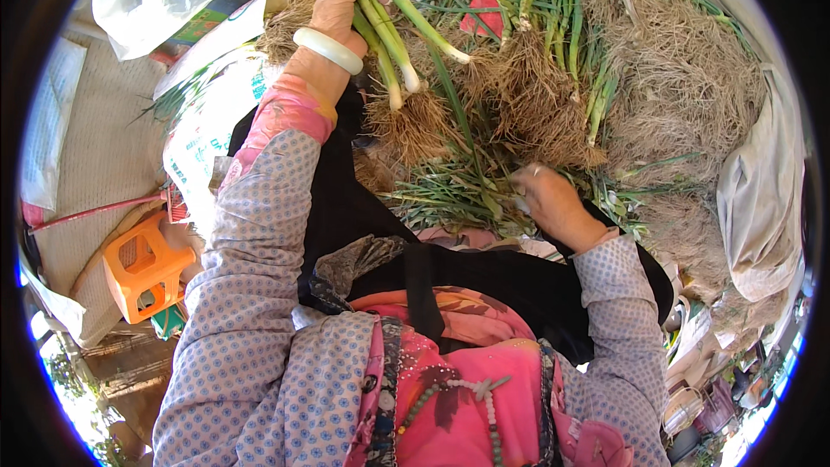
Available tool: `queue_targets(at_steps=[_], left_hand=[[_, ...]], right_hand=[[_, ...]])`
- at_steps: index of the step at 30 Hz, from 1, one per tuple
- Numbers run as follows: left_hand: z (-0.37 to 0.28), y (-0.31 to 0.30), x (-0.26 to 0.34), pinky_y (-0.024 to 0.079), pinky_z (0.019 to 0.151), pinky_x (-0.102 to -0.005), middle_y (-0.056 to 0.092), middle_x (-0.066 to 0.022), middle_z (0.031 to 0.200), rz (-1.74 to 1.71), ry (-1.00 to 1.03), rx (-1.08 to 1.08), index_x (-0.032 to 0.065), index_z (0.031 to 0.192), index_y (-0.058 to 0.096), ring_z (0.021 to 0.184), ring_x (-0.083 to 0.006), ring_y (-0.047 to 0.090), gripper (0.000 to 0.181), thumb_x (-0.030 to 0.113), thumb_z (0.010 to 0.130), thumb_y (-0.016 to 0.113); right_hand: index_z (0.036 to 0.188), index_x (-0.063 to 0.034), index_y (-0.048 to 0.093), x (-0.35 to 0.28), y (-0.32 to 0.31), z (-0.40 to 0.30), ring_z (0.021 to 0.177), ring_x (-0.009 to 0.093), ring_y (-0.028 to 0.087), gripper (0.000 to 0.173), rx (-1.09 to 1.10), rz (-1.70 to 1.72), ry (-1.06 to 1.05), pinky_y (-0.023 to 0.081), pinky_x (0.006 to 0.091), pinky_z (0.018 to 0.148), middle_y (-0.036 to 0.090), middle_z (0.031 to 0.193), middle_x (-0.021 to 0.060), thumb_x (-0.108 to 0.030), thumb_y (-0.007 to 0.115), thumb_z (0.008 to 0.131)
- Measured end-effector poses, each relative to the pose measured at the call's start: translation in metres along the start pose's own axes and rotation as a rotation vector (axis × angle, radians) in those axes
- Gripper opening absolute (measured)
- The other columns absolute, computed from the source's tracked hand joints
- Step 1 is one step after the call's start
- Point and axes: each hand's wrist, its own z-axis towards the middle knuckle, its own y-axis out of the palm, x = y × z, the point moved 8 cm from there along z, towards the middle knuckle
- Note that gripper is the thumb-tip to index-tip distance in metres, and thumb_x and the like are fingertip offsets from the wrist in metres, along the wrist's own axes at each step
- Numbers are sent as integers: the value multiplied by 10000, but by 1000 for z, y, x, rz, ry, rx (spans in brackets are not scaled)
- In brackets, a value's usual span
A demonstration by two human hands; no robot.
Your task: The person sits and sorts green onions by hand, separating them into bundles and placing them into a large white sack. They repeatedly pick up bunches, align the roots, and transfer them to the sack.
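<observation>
My left hand (340, 13), with a pale bangle at the wrist, grips a bunch of green onions (379, 26) near the top of the view. Their white ends point down towards me. A tuft of brown roots (412, 123) shows just below these ends; whether it belongs to the held stalks I cannot tell. Lower and to the right is my right hand (548, 198), a ring on one finger and the fingers curled. It sits at the edge of a heap of loose green leaves (454, 194). Blur and the hand itself hide whether anything is between its fingers.
Rooted green onions (532, 71) lie ahead, beside a large mass of dry roots (681, 84) on the right. A pale cloth sheet (765, 201) borders it. On the left are an orange plastic stool (146, 266), a printed white sack (201, 143) and a red-handled tool (104, 211).
</observation>
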Motion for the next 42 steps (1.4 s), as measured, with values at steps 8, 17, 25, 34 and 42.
queue_targets(at_steps=[8, 17, 25, 34, 42], left_hand=[[-16, 28, -39, 490, 560, -268, 647, -105, 882, 6, -196, -86, 14, 975, 574, 622, -131, 547, 232, 89, 781, 677], [-29, 41, -51, 515, 655, -313, 637, -109, 936, -99, -307, -115, 21, 1009, 560, 722, -163, 579, 242, 88, 797, 654], [-46, 68, -39, 463, 882, -391, 602, -150, 1022, -207, -276, -399, -10, 1093, 504, 939, -256, 577, 328, 192, 850, 596], [-37, 54, -47, 510, 795, -343, 615, -108, 902, -168, -285, -292, 5, 950, 569, 862, -210, 610, 212, 159, 828, 649], [-35, 40, -49, 523, 711, -345, 630, -96, 842, -76, -184, -64, 10, 925, 587, 825, -209, 627, 178, 121, 810, 665]], right_hand=[[887, -10, 574, -50, -102, 58, 721, 239, 595, 118, 615, 233, -68, 486, 357, 663, 586, 840, 106, -116, 579, 837], [1255, -45, 426, -55, -64, 86, 810, 333, 616, 432, 371, 45, -76, 502, 378, 695, 603, 953, 189, -131, 570, 858], [1255, 29, 433, -60, -51, 86, 936, 249, 610, 382, 252, 600, -66, 463, 320, 833, 619, 1005, 176, -179, 472, 937], [1149, 45, 516, -48, -58, 83, 943, 142, 557, 335, 309, 826, 48, 422, 267, 883, 609, 986, 82, -216, 451, 950], [1062, -51, 492, -49, -64, 85, 800, 217, 642, 354, 530, 431, 23, 513, 314, 708, 624, 894, 129, -34, 670, 756]])
